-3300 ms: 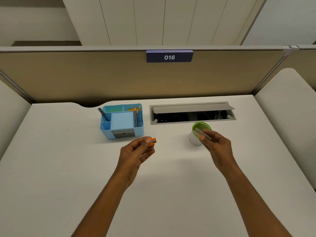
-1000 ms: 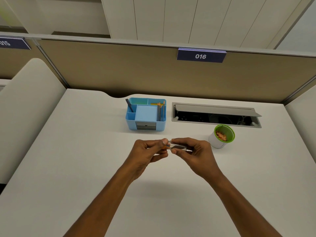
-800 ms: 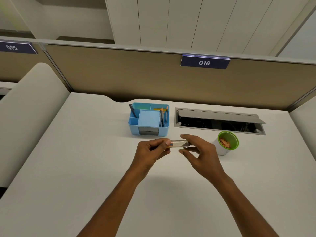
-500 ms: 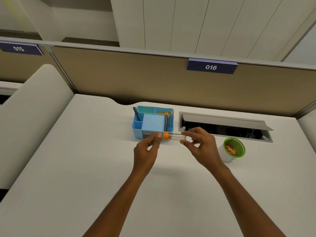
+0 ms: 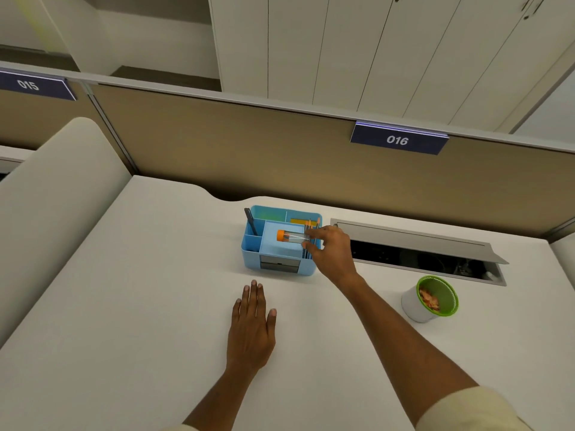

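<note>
Holding a tube (image 5: 295,237) by its clear end, the right hand (image 5: 331,251) reaches in from 4 o'clock over the organiser (image 5: 250,258). Thumb and fingertips pinch the tube; the remaining fingers are loosely curled.

Tube: clear, lying level, orange cap (image 5: 281,235) pointing to 9 o'clock. It sits over the pale blue block (image 5: 280,251) in the middle of the organiser. Whether it rests on that block or is held just above it cannot be told.

Left hand (image 5: 252,325): flat, palm down on the worktop (image 5: 140,306), fingers straight and together, pointing to 12 o'clock. It holds nothing. It lies at 6 o'clock from the organiser, near its front wall but apart from it.

Organiser: blue, compartmented, standing at the far middle of the worktop. A dark pen (image 5: 250,221) leans in the compartment at 10 o'clock. Pencils (image 5: 311,227) stand in the slot at 3 o'clock, just beside the right fingertips. A grey drawer front (image 5: 279,265) shows at 6 o'clock.

Cup (image 5: 412,304): white, green-rimmed, at 4 o'clock from the organiser and well apart from both hands. Orange scraps (image 5: 429,301) lie inside.

Cable hatch (image 5: 420,259): set in the worktop at 3 o'clock from the organiser, flap (image 5: 410,241) raised.

Partition (image 5: 249,157) at 12 o'clock carries a sign (image 5: 398,140) reading 016.
</note>
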Available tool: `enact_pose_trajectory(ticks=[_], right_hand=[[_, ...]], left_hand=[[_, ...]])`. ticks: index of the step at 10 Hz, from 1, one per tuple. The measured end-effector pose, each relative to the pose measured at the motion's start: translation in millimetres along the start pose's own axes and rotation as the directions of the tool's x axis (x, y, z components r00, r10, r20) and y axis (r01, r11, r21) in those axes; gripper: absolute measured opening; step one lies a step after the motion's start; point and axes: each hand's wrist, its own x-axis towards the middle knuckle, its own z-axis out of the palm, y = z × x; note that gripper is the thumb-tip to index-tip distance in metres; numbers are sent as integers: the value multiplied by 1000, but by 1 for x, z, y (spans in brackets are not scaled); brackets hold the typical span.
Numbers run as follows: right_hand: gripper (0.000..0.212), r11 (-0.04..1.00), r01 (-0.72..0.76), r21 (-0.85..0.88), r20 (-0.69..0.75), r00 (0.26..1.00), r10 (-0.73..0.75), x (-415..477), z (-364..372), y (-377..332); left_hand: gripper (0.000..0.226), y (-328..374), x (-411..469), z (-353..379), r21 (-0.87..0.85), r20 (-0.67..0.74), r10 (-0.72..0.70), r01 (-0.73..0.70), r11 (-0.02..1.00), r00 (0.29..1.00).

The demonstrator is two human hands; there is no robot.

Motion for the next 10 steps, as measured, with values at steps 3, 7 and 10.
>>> enact_pose_trajectory(ticks=[3, 7, 10], right_hand=[[38, 995, -30, -93, 64, 997, 36, 8, 35, 7], [43, 987, 0, -162, 123, 992, 20, 10, 42, 5], [47, 1000, -3, -4, 36, 999, 3, -11, 15, 3]], left_hand=[[66, -11, -1, 8, 69, 29, 54, -56, 996, 998], [69, -14, 1, 14, 161, 94, 24, -39, 986, 995], [67, -15, 1, 11, 120, 122, 16, -30, 992, 992]])
